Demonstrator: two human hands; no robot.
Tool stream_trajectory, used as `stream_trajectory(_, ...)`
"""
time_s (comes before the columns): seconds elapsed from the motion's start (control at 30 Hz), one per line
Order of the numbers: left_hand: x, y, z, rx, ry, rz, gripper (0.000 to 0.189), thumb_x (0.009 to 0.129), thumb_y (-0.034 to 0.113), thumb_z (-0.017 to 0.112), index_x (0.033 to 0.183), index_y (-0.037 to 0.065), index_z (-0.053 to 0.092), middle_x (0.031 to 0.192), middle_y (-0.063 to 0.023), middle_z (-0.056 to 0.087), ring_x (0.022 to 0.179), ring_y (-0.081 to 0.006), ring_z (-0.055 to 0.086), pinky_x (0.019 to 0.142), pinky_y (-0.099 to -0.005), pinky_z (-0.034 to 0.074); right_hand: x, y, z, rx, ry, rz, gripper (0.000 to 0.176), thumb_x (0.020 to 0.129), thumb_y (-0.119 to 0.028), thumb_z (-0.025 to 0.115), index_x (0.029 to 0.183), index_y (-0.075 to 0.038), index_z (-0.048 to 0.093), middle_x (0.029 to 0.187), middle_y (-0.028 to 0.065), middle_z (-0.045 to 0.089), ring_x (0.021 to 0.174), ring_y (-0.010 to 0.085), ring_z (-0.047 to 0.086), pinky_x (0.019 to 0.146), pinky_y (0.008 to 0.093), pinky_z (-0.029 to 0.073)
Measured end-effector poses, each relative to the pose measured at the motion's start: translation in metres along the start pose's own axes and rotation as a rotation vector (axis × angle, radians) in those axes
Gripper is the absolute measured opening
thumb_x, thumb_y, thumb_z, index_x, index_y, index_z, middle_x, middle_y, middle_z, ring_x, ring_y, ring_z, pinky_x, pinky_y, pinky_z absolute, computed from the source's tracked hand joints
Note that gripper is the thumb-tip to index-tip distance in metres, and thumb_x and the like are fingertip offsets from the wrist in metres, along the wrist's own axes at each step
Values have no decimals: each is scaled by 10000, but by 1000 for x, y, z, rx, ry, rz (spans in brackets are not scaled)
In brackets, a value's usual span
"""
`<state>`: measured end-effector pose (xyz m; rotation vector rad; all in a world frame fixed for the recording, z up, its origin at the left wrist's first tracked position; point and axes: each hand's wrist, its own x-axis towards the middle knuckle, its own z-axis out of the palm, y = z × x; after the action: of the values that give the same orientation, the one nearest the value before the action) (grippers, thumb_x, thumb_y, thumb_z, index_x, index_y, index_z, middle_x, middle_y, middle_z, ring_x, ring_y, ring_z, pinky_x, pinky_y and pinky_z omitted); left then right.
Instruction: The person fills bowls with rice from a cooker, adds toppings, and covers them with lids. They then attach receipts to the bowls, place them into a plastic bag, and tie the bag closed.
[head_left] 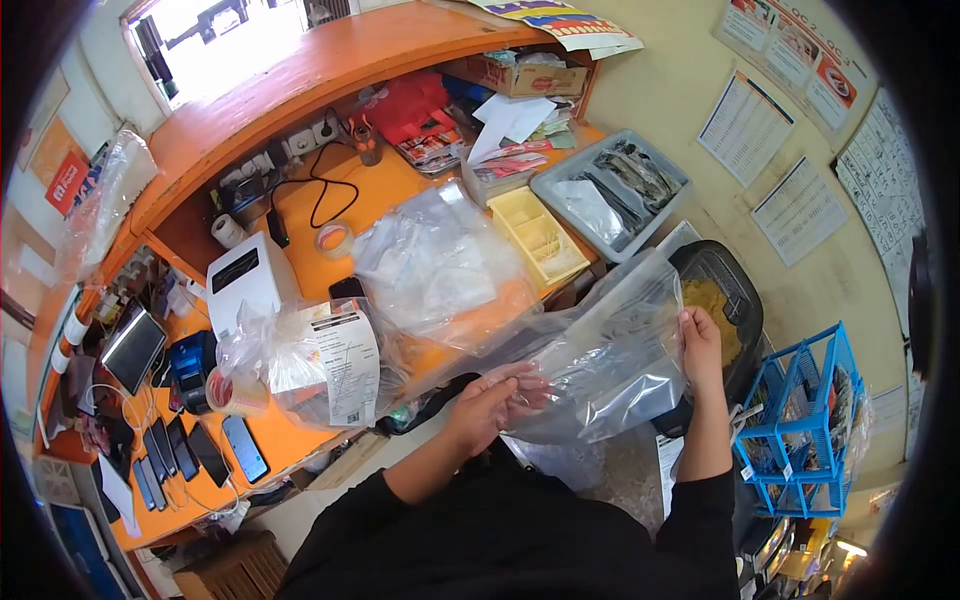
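A large clear plastic bag [610, 350] is stretched in front of me between both hands. My left hand [492, 400] grips its lower left edge with fingers folded over the plastic. My right hand [699, 342] pinches its upper right edge, just above a black bin [742, 300] that holds something yellowish. The bag looks flat with nothing visible in it.
An orange counter [390, 190] carries a pile of clear bags [435, 262], a bagged parcel with a printed label [345, 365], a white printer [250, 280], a yellow tray [540, 235], a grey tray [612, 190], a tape roll [333, 240] and several phones [200, 450]. A blue wire rack [800, 420] stands at right.
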<state>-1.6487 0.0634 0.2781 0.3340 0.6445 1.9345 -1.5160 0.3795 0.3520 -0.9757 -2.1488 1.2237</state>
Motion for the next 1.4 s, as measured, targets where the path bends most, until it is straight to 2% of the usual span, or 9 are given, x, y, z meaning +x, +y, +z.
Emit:
stream_trajectory(0.17, 8, -48, -23, 3, 336, -61, 300, 906, 76, 594, 1192, 3, 542, 1043, -105, 629, 913, -184, 632, 798, -306, 536, -48, -7, 17, -228, 246, -290, 135, 895, -94, 590, 1006, -27, 628, 880, 52, 645, 840, 132, 599, 777, 266, 457)
stream_trajectory(0.33, 11, -76, 1, 125, 292, -211, 216, 829, 84, 704, 1006, 35, 592, 946, -54, 632, 845, -152, 628, 739, -301, 530, -134, -29, 88, -90, -585, -16, 294, 657, -127, 799, 912, -49, 675, 821, 99, 671, 802, 156, 625, 727, 294, 478)
stream_trajectory(0.6, 26, -39, -18, 1306, 175, 7, 338, 766, 206, 753, 629, 49, 487, 654, -3, 519, 626, -101, 456, 528, -310, 403, -123, 43, 55, 6, -19, -295, 257, 689, 80, 575, 584, -52, 381, 559, 2, 388, 543, 99, 358, 483, 284, 261)
stream_trajectory(0.83, 22, -29, -69, 1128, 648, 276, 342, 666, -8, 667, 605, 69, 340, 567, -11, 357, 569, -93, 314, 506, -261, 276, -102, -7, -42, -270, 116, -275, 215, 562, 79, 494, 584, -40, 317, 551, 47, 326, 521, 158, 331, 484, 290, 246)
stream_trajectory(1.0, 52, -14, -15, 1806, 200, 775, 334, 689, 98, 705, 1003, 93, 591, 719, -93, 571, 682, -271, 585, 670, -342, 486, -48, -45, -38, 20, -867, -286, 233, 618, 54, 594, 586, -52, 389, 593, 8, 390, 548, 121, 357, 488, 298, 287)
stream_trajectory(1.1, 65, -48, -32, 1537, -272, 460, 493, 707, 130, 709, 1181, 116, 572, 852, -138, 635, 790, -337, 633, 753, -399, 516, 1, -82, -1, 49, -1479, -64, 162, 705, -5, 680, 661, -24, 526, 649, 9, 499, 614, 126, 487, 565, 279, 413)
stream_trajectory(1.17, 67, -92, -72, 1383, -313, 272, 493, 717, 141, 709, 1190, 122, 570, 915, -152, 649, 824, -343, 639, 763, -414, 513, 54, -94, 13, 39, -1477, 218, 115, 804, -71, 675, 781, 18, 607, 738, 34, 595, 731, 146, 589, 689, 285, 482)
stream_trajectory(1.27, 57, -111, -88, 1403, -275, 137, 440, 718, 122, 679, 1150, 127, 599, 950, -157, 659, 851, -340, 643, 751, -410, 510, 162, -42, 61, -288, -754, -367, 133, 881, -37, 528, 824, 26, 629, 824, 85, 663, 794, 175, 624, 737, 307, 493)
stream_trajectory(1.4, 53, -102, -93, 1324, -279, 125, 419, 711, 92, 651, 1127, 115, 611, 925, -159, 659, 843, -337, 647, 740, -403, 511, 279, 51, 134, -650, -160, -333, 182, 875, -121, 532, 982, -67, 670, 884, 131, 678, 832, 271, 652, 770, 373, 504)
